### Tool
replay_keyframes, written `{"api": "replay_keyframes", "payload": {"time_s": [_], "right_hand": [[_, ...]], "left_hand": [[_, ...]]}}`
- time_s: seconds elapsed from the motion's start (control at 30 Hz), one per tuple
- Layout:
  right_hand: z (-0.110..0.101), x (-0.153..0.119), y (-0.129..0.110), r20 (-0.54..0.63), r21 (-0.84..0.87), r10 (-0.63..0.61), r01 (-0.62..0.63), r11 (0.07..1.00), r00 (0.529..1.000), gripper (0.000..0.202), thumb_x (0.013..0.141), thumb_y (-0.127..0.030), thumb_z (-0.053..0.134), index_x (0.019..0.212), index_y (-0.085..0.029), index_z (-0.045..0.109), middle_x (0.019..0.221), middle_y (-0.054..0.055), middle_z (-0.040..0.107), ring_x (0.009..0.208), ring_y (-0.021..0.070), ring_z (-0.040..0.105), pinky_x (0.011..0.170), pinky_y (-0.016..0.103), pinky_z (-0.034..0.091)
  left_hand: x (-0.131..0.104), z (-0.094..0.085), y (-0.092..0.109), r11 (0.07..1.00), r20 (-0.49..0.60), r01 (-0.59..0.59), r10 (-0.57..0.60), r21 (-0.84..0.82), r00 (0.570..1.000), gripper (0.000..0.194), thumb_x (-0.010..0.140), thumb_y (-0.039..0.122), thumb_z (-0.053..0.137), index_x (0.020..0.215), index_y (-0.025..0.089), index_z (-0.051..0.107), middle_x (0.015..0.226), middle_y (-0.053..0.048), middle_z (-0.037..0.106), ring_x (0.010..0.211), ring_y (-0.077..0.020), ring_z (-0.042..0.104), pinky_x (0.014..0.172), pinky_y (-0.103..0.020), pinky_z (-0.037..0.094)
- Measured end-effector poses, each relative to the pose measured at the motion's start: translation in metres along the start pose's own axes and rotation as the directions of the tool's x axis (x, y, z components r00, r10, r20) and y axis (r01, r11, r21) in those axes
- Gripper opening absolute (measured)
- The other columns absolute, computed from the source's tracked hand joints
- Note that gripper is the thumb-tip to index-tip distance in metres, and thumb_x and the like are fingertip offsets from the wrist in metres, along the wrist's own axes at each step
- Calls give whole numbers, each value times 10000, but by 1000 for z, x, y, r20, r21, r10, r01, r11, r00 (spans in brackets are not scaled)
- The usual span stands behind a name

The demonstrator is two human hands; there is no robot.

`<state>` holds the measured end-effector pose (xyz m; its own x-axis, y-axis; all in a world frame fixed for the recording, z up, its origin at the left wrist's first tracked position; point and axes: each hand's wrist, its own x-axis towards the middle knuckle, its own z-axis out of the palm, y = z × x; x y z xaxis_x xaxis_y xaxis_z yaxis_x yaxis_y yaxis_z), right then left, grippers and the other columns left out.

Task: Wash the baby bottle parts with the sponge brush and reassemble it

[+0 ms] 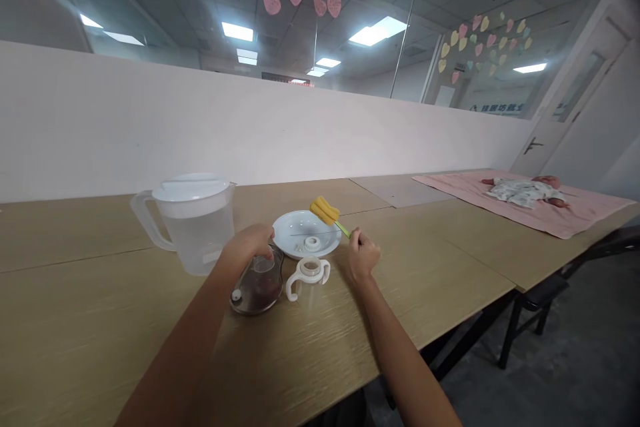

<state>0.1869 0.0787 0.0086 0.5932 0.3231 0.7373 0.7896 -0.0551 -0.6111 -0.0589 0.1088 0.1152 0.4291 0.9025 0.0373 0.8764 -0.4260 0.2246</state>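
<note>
My right hand (363, 255) is closed round the green handle of a yellow sponge bottle brush (325, 211), its head raised over the right rim of a white plate (286, 225). On that plate lie a white ring-shaped bottle part (312, 243) and small pieces too tiny to name. My left hand (250, 243) reaches over a dark brown tray (256, 293), its fingers bent down at a small clear cap (264, 264); the fingers partly hide their grip. Between the hands, an open clear baby bottle (310, 269) with white side handles stands upright in front of the plate.
A lidded clear pitcher (197, 233) stands left of the tray, near my left forearm. Far right on the table (430, 260), a baby doll (525, 192) in a patterned outfit lies on a pink cloth (555, 223). A white wall (280, 130) runs behind; a dark stool (543, 297) stands below right.
</note>
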Motion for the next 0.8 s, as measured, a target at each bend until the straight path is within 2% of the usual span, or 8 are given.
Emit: {"api": "replay_keyframes", "payload": {"time_s": [0.1,0.27,0.6,0.8], "right_hand": [[0,0,-1,1,1,-7,7,1000,1000,540,876,-364,306,439,-153,543,409,23,452,408,89,255,478,256,148],[0,-1,-1,27,-11,17,-16,1000,999,543,874,-371,299,458,-152,571,416,34,469,411,92,260,482,259,139],[0,-1,-2,93,-64,37,-31,997,995,561,894,-369,272,518,-145,624,473,60,541,428,97,323,493,259,157],[1,0,-1,79,-71,17,-12,997,997,564,900,-368,270,529,-144,631,488,75,561,431,103,344,496,271,151]], "left_hand": [[6,6,0,996,55,16,-21,89,998,550,471,195,717,1013,184,620,966,-102,679,868,-280,627,659,-289,464],[6,11,9,987,41,11,-18,158,999,534,539,237,700,1055,172,581,1074,-137,637,942,-289,606,715,-305,463],[18,26,4,976,-8,19,-18,216,1000,556,583,272,688,1108,159,541,1082,-160,631,980,-311,594,760,-343,461],[13,22,3,984,-9,4,-2,177,1000,476,539,278,718,994,191,606,986,-109,675,871,-284,633,688,-313,477]]}}
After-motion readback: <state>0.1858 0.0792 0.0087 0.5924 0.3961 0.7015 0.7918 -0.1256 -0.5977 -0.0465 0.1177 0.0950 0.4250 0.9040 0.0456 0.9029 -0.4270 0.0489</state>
